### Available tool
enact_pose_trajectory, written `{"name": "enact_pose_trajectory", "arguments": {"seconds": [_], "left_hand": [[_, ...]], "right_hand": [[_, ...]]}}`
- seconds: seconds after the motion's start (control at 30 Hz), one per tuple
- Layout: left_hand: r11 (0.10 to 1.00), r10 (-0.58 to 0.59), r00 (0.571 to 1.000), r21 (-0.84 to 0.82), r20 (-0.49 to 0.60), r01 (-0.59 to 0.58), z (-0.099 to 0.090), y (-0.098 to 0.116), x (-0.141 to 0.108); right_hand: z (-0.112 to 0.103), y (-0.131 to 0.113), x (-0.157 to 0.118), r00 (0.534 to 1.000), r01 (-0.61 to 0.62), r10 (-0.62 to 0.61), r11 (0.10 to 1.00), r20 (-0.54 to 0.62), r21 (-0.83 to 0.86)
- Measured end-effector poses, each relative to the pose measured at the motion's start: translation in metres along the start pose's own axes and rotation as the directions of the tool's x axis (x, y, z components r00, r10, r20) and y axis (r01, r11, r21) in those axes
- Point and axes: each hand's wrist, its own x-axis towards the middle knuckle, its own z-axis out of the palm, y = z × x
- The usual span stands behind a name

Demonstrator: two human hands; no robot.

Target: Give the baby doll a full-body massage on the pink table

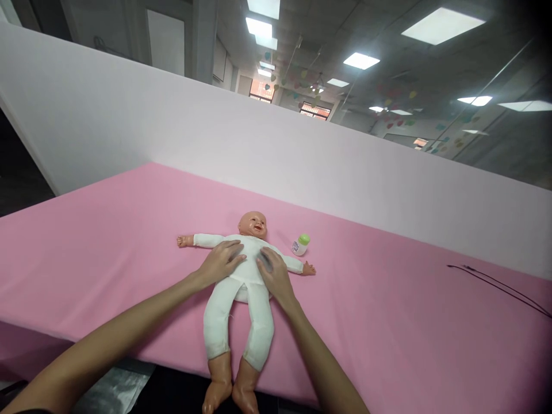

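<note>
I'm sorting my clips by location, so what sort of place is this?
Probably an indoor training room or classroom, though I can't be certain: a baby doll lies on a pink-covered table against a pale partition, with ceiling light panels beyond it.

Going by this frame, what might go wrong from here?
1. The doll's feet reach past the front edge of the pink-covered table, so a pull toward the person might draw the doll further over it.
2. The green-lidded jar is close beside the doll's arm on the right hand's side; if that arm swings outward, it may knock the jar.
</note>
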Motion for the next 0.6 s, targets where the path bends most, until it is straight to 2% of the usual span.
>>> {"name": "enact_pose_trajectory", "arguments": {"seconds": [0.1, 0.17, 0.23, 0.3, 0.4, 0.5, 0.6], "left_hand": [[0.998, 0.044, 0.999, 0.043, 0.030, -0.045, 0.009, -0.008, 0.004], [0.994, 0.089, 0.985, 0.047, 0.151, -0.097, 0.012, -0.012, 0.001], [0.985, 0.140, 0.952, 0.058, 0.271, -0.161, 0.013, -0.016, -0.001], [0.978, 0.149, 0.933, 0.092, 0.328, -0.189, 0.014, -0.019, 0.000], [0.979, 0.065, 0.936, 0.158, 0.346, -0.126, 0.017, -0.024, 0.005], [0.980, -0.078, 0.936, 0.197, 0.345, 0.009, 0.014, -0.029, 0.005], [0.973, -0.184, 0.907, 0.201, 0.380, 0.113, 0.002, -0.030, -0.005]], "right_hand": [[0.013, -0.002, 0.005, 0.993, 0.100, -0.102, 0.994, 0.062, 0.036], [0.017, -0.003, 0.003, 0.976, 0.154, -0.160, 0.987, 0.151, 0.049], [0.018, -0.002, 0.000, 0.954, 0.178, -0.180, 0.984, 0.239, 0.031], [0.019, 0.000, 0.001, 0.942, 0.174, -0.165, 0.985, 0.294, -0.006], [0.021, 0.006, 0.005, 0.950, 0.114, -0.087, 0.991, 0.301, -0.073], [0.020, 0.012, 0.005, 0.957, -0.013, 0.048, 0.992, 0.286, -0.123], [0.011, 0.013, -0.006, 0.937, -0.121, 0.149, 0.987, 0.315, -0.109]]}}
